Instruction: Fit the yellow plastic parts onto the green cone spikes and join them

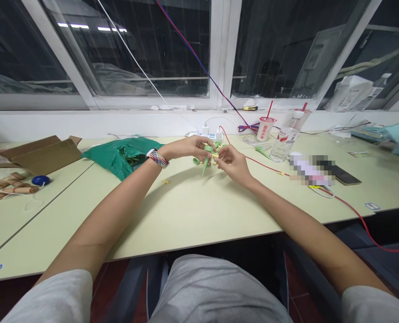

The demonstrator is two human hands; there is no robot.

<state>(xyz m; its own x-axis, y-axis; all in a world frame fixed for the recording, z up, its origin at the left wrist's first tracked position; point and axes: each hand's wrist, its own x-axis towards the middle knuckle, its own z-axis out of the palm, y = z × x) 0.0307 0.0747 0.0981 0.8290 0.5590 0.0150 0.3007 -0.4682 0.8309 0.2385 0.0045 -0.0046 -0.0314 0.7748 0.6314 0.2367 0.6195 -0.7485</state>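
Observation:
My left hand (194,148) has its fingers curled round a light green cone-shaped piece (205,165), whose tip points down over the table. Close by on the right, my right hand (233,165) is closed, thumb and forefinger together at a small yellow piece (215,155) beside the green one. Whether the two pieces are joined cannot be made out. More small green and yellow parts lie behind and below the fingers, partly hidden. One loose yellow piece (166,181) rests on the tabletop near my left wrist.
A green plastic bag (119,154) and an opened cardboard box (45,154) are at left, near wooden pieces and a blue ball (40,180). Rightward stand a paper cup (265,129) and a water bottle (284,140). A red cable (349,206) crosses the table (199,220).

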